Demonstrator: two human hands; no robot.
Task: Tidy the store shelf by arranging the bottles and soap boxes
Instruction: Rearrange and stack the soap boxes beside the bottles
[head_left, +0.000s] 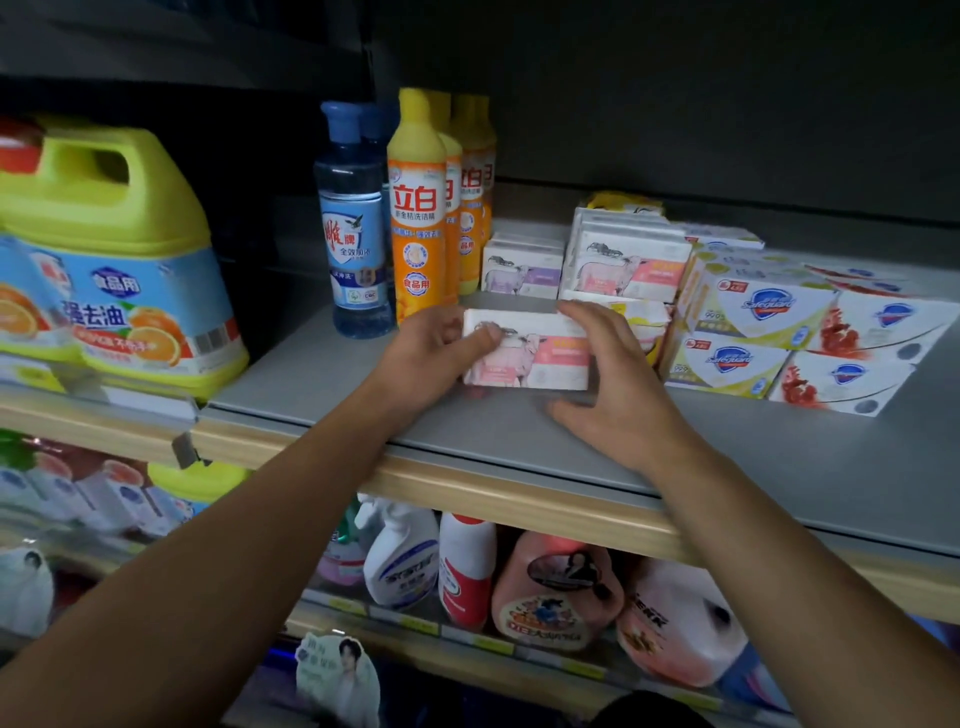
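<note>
While both hands close on it from either end, a pink soap box (527, 353) stands on its long edge on the grey shelf (322, 379), just in front of the stacked boxes. The left hand (436, 358) grips its left end, thumb curled across the front face; the other fingers go behind the box and are hidden. The right hand (613, 384) holds the right end, fingers curled over the top corner and thumb stretched out low by the base; whether the thumb touches the box cannot be told. Behind, more pink and white soap boxes (626, 265) are piled, the lowest partly covered by the right hand. To the right, blue-logo soap boxes (753, 312) sit two high, the farthest fading into shadow. To the left stand a blue bottle (353, 228) and a row of orange bottles (418, 213); the rear ones are mostly hidden behind the first. A yellow jug (119, 260) sits at the far left, blurred and cut off by the frame edge. On the lower shelf, spray bottles and pink jugs (556, 592) show only in part in dim light.
</note>
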